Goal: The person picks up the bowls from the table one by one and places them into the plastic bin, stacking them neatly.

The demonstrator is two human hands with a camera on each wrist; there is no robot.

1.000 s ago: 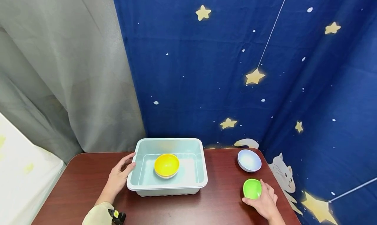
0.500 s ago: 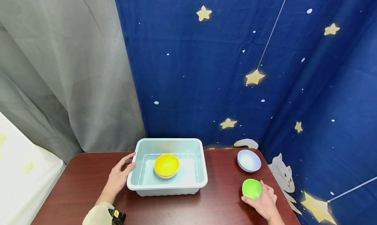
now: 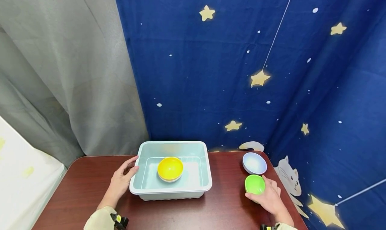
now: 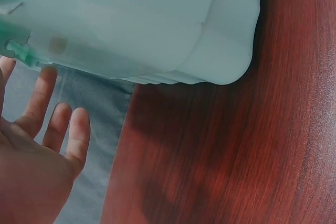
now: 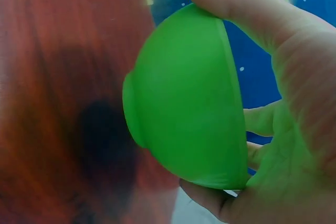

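The right hand (image 3: 270, 200) grips the green bowl (image 3: 255, 184) by its rim, above the tabletop (image 3: 223, 206) and just nearside of the pale blue bowl (image 3: 254, 163). The left hand (image 3: 120, 183), fingers loosely extended, touches the left side of the pale tub (image 3: 170, 191), in which a yellow bowl (image 3: 170, 168) sits.

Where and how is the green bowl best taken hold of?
Probably by the rim of the green bowl, from the near right, where the right hand grips: its wide mouth opens upward above a narrower foot, and the light blue bowl stands just beyond.
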